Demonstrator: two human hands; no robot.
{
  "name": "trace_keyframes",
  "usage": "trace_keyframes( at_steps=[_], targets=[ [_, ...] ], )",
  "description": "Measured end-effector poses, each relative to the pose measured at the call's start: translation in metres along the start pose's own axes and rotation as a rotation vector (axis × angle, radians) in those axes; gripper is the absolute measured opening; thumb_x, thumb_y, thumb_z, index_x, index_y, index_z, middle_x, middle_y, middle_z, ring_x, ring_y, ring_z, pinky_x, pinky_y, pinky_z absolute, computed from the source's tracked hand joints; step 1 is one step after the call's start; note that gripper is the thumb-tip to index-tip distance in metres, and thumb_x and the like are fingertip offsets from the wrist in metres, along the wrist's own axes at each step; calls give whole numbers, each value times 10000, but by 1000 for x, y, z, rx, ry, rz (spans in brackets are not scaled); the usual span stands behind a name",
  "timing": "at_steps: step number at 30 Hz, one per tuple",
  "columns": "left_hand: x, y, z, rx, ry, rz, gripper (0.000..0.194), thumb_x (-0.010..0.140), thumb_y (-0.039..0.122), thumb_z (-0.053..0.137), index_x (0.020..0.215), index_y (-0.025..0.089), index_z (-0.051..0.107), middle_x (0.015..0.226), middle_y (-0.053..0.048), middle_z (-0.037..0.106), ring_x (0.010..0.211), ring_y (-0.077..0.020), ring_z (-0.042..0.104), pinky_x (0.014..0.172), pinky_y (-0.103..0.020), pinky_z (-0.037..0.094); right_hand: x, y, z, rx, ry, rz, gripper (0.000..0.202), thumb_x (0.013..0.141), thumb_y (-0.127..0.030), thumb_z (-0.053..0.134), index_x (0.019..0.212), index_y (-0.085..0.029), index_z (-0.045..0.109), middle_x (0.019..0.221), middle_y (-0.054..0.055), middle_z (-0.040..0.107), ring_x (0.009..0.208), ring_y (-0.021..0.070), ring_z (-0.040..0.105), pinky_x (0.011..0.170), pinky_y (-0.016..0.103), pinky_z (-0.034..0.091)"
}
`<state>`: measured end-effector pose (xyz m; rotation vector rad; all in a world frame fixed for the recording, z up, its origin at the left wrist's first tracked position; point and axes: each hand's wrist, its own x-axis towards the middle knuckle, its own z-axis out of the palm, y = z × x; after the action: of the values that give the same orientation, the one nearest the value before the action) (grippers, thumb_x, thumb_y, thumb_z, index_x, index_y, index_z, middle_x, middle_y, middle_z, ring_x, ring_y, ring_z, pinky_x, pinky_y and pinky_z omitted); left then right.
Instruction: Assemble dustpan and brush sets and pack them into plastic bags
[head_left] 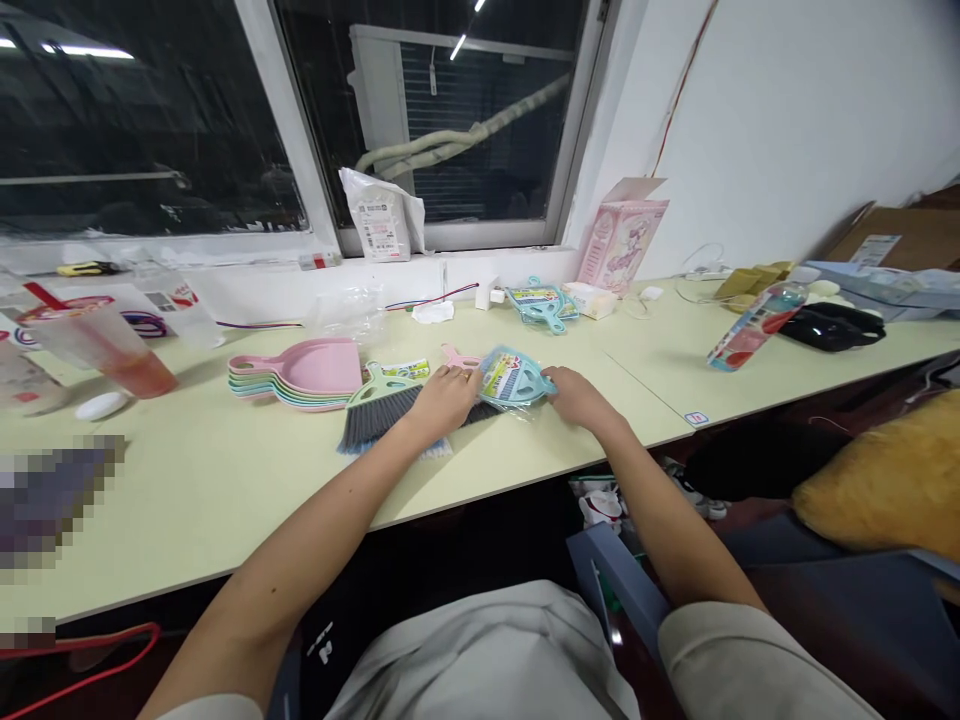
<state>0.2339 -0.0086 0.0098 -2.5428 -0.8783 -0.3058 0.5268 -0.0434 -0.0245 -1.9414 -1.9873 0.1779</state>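
Between my two hands is a blue hand brush [514, 378] in clear plastic with a printed label. My right hand [581, 398] is closed on its handle end. The fingers of my left hand [448, 398] are closed at its left edge, by the plastic. Under and beside my left hand lie a light green hand brush [386, 383] with dark grey bristles and a pink hand brush [457, 357], partly covered. To their left sits a stack of dustpans [319, 368], pink on top with green and blue ones below.
Wrapped blue cleaning pieces [541, 305] lie at the back near a pink box [626, 235]. Drink cups [112, 345] and a white mouse [103, 405] stand left. A bottle [757, 325] and black pouch [832, 325] are right. The table's front edge [480, 495] runs before me.
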Motion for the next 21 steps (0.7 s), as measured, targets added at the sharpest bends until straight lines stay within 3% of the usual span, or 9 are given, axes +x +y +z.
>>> trace_keyframes(
  at_steps=[3,5,10,15,21],
  targets=[
    [-2,4,4,-29,-13,-38,492,963,357,670,1358,86,560,1256,-209,698,1178,-329,651,989,-419,444,16,28,-2,46,47,52,656,803,-21,589,1445,-149,552,1255,157,715,1164,298,668,1010,376,500],
    [-3,4,5,-37,-70,-8,419,969,393,666,1272,106,622,1212,-196,719,1191,-335,645,989,-423,453,28,52,-5,54,86,71,718,760,6,573,1461,-147,548,1278,145,712,1159,278,669,1022,368,505],
    [-3,3,5,-47,-124,19,335,1009,412,594,1113,116,711,1144,-189,733,1186,-335,642,959,-432,486,67,95,-17,-13,133,68,656,668,41,541,1281,-130,699,1333,148,693,1222,271,642,1091,370,478],
    [-4,4,0,-62,-97,4,401,1003,490,576,1090,128,722,1094,-191,733,1125,-332,657,911,-434,509,97,95,-12,40,184,36,643,645,24,515,1230,-121,740,1297,143,725,1216,274,643,1120,404,458],
    [-6,6,2,-62,-71,13,520,947,635,596,1064,144,721,1080,-194,730,1137,-357,640,914,-445,499,95,73,-6,78,294,-60,633,667,1,484,1240,-131,719,1364,142,682,1344,269,568,1190,458,396]
  ],
)
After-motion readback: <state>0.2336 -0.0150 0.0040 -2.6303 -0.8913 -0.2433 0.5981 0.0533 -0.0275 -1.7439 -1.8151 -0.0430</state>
